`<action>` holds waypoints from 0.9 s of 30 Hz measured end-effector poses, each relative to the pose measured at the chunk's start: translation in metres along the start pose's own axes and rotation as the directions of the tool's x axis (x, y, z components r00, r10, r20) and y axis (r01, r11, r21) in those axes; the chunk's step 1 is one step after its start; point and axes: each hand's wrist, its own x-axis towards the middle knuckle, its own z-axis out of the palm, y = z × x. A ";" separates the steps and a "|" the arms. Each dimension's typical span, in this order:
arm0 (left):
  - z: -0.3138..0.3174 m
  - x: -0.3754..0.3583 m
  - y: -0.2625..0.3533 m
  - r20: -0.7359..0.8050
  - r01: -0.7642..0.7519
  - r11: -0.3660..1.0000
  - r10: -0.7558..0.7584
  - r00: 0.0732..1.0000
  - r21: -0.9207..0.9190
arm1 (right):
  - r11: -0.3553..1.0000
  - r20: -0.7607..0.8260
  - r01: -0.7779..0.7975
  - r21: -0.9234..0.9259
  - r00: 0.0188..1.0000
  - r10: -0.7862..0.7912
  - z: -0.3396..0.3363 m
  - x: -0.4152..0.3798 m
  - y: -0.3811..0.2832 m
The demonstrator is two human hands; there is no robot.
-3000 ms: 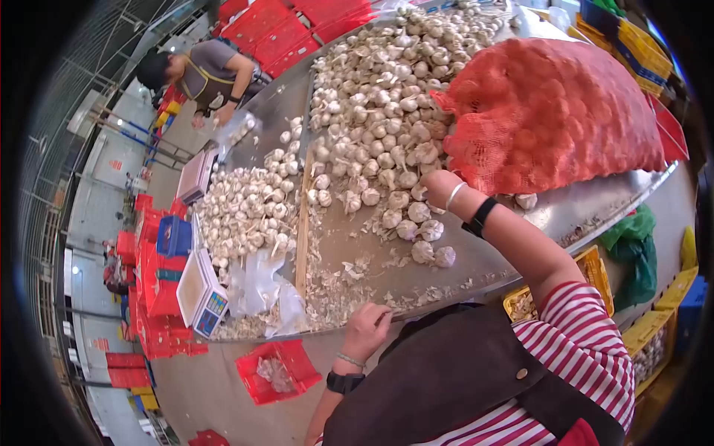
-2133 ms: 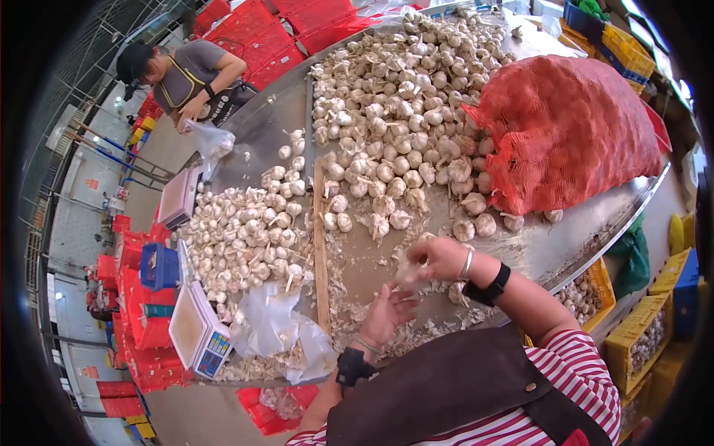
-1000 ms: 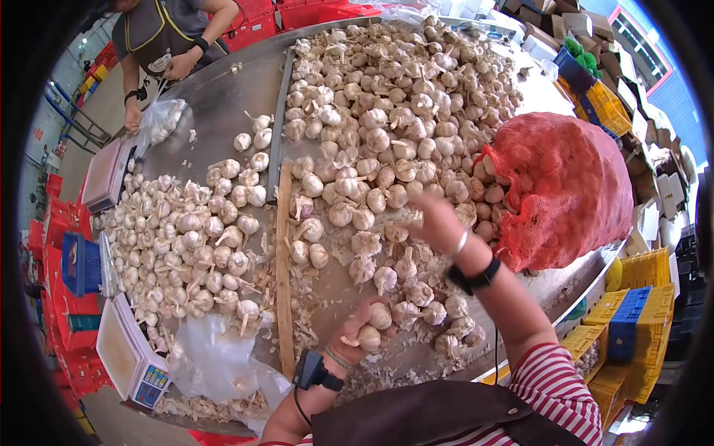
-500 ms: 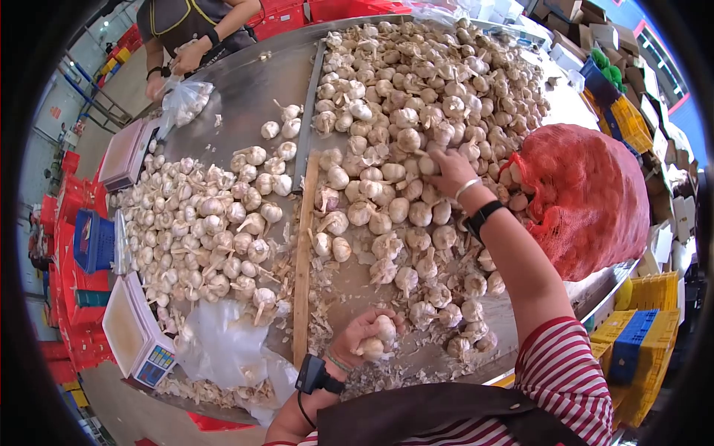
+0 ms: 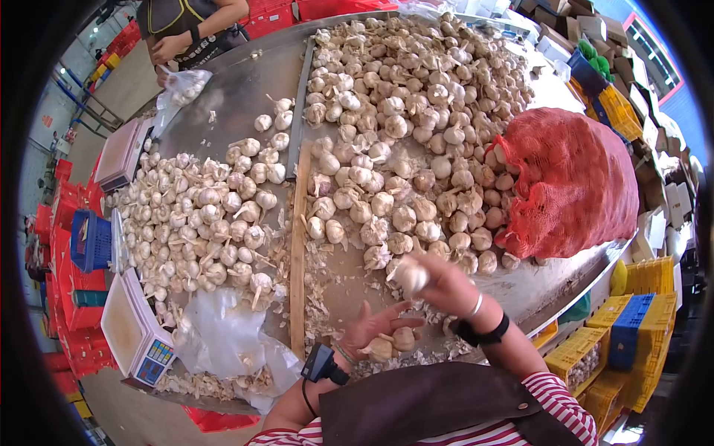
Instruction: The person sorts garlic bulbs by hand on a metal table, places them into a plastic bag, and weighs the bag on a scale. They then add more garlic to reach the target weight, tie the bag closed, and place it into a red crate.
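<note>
My left hand (image 5: 379,327) is near the front edge of the table, thumb and upper fingers spread. It holds two garlic bulbs (image 5: 381,348) low against the palm; the lower fingers are partly hidden. Just above and to the right, my right hand (image 5: 445,286) grips a single garlic bulb (image 5: 411,276), blurred by motion. Beyond both hands spreads a large heap of garlic bulbs (image 5: 416,97), thinning out towards me. Loose skins (image 5: 320,297) litter the metal surface around my left hand.
A wooden strip (image 5: 298,260) divides the heap from another pile of garlic (image 5: 193,230). Two scales (image 5: 134,327) and a plastic bag (image 5: 223,327) lie left. A red mesh sack (image 5: 573,186) of bulbs lies right. Another person (image 5: 186,37) stands across, by a bag of garlic (image 5: 186,88).
My right hand has come back from the heap towards my left hand, now with a garlic bulb in it. My left hand's upper fingers have spread apart. The other person's hands have shifted.
</note>
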 end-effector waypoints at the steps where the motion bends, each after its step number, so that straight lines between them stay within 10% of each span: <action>1: 0.002 0.001 -0.003 0.022 0.019 1.000 -0.019 1.000 -0.002 | 0.993 0.166 0.070 -0.092 0.985 -0.054 0.007 -0.005 -0.005; 7: -0.022 -0.007 -0.021 -0.392 -0.183 0.903 0.342 0.854 0.390 | 0.996 0.278 0.091 0.014 0.956 -0.092 0.039 -0.018 -0.011; 9: -0.017 -0.027 0.015 0.015 -0.223 0.947 0.233 0.972 -0.231 | 0.993 0.096 0.095 -0.064 0.991 -0.088 0.025 -0.007 -0.003; 11: -0.018 -0.049 0.067 -0.107 -0.243 0.958 0.229 0.968 -0.155 | 0.991 -0.055 -0.034 -0.132 0.998 0.027 0.009 -0.001 0.024; 13: -0.030 -0.066 0.114 -0.109 -0.692 0.555 0.810 0.577 0.462 | 0.934 -0.144 -0.032 -0.356 0.989 -0.021 -0.014 0.013 0.062; 14: 0.009 -0.082 0.154 -0.134 -0.651 0.751 0.638 0.758 -0.110 | 0.915 -0.174 -0.105 -0.390 0.984 0.039 -0.025 0.020 0.066; 15: 0.016 -0.095 0.182 -0.075 -0.784 0.609 0.782 0.619 -0.118 | 0.890 -0.206 -0.177 -0.419 0.974 0.097 -0.033 0.026 0.070; 17: -0.007 -0.157 0.237 -0.300 -0.752 0.422 0.904 0.305 0.507 | 0.844 -0.189 -0.176 -0.506 0.978 0.090 -0.044 0.037 0.087; 18: -0.003 -0.158 0.249 -0.300 -0.747 0.416 0.907 0.297 0.518 | 0.828 -0.177 -0.198 -0.525 0.977 0.121 -0.046 0.041 0.093; 20: 0.008 -0.153 0.277 -0.250 -0.173 0.192 0.858 -0.449 0.966 | 0.768 -0.128 -0.231 -0.597 0.973 0.193 -0.039 0.051 0.091; 22: -0.001 -0.133 0.279 -0.007 0.032 0.020 0.931 -0.365 0.999 | 0.643 -0.065 -0.252 -0.723 0.952 0.300 -0.030 0.058 0.084; 24: -0.023 -0.098 0.262 0.279 0.390 -0.230 0.958 -0.071 0.892 | 0.645 -0.076 -0.209 -0.735 0.971 0.227 -0.018 0.056 0.089; 25: -0.009 -0.064 0.234 0.113 0.111 -0.124 0.988 0.104 0.986 | 0.637 -0.091 -0.166 -0.753 0.985 0.150 -0.015 0.056 0.091; 27: -0.006 -0.007 0.190 0.289 0.249 -0.392 0.885 0.366 0.885 | 0.644 -0.050 -0.153 -0.750 0.983 0.175 -0.021 0.057 0.080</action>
